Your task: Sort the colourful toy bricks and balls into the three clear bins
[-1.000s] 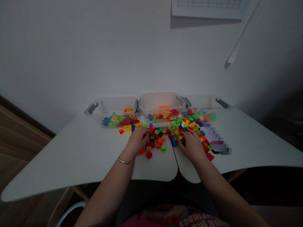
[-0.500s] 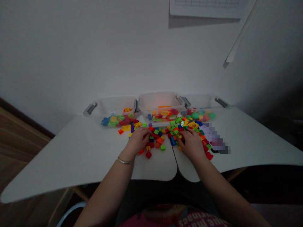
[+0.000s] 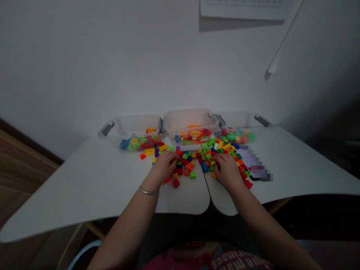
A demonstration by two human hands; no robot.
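Observation:
Over the left part of a pile of colourful toy building bricks [image 3: 188,169] is my left hand [image 3: 163,165], palm down with a bracelet on its wrist. Its fingers are apart and slightly curved, the tips reaching red and orange bricks. My right hand [image 3: 228,168] rests at the right part of the pile, fingers bent leftward among green, yellow and red bricks. A gap shows between its thumb and fingers, and I see no brick held clearly in it. A blue brick [image 3: 204,167] lies left of its fingertips. Both palms hide the bricks beneath them.
Behind the pile stand a left clear bin [image 3: 137,123], a middle clear bin [image 3: 187,117] and a right clear bin [image 3: 237,120], each with colourful pieces inside. A partly pixelated phone [image 3: 254,165] lies at right. A seam parts the white tabletops [image 3: 112,183].
My right hand has shifted very slightly at the bricks, its thumb and fingers a little differently bent. My left hand stays in nearly the same place. The view has tilted slightly.

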